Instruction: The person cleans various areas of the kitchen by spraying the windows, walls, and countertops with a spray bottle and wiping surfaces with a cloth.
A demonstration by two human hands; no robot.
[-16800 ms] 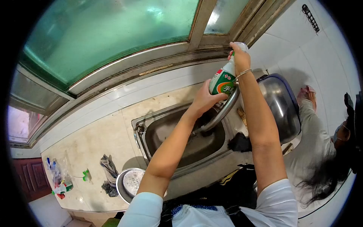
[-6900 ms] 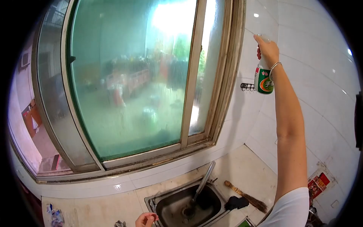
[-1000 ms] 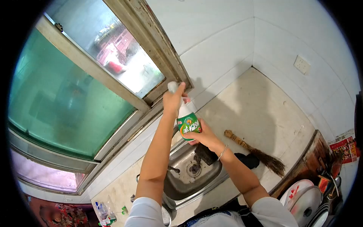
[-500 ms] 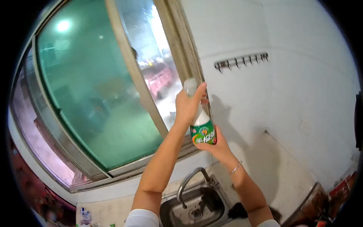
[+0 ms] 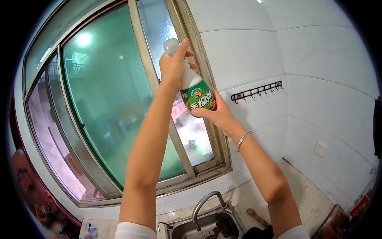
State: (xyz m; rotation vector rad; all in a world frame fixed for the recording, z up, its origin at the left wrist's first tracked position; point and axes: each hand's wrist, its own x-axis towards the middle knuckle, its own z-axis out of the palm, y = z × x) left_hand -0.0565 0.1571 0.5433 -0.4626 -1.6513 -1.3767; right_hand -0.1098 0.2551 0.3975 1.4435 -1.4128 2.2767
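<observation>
A spray bottle [image 5: 199, 95] with a green label and a pale nozzle is held up in front of the narrow window pane [image 5: 193, 139]. My left hand [image 5: 174, 67] is wrapped round its neck and trigger, thumb upward. Lower down, my right hand [image 5: 219, 113] grips the bottle's base, with a silver bracelet on that wrist. The nozzle end points up and to the left, near the window's upright frame [image 5: 145, 51].
Below are a steel sink [image 5: 191, 231] with a curved faucet [image 5: 203, 201] and a brush handle [image 5: 258, 217]. A black hook rack [image 5: 256, 92] and a socket [image 5: 320, 149] are on the tiled wall. A person [image 5: 53, 227] shows at the lower left.
Both hands have raised the bottle from above the sink to the window. The view has tilted up, so the hook rack and more of the window show. The bottle stays in both hands.
</observation>
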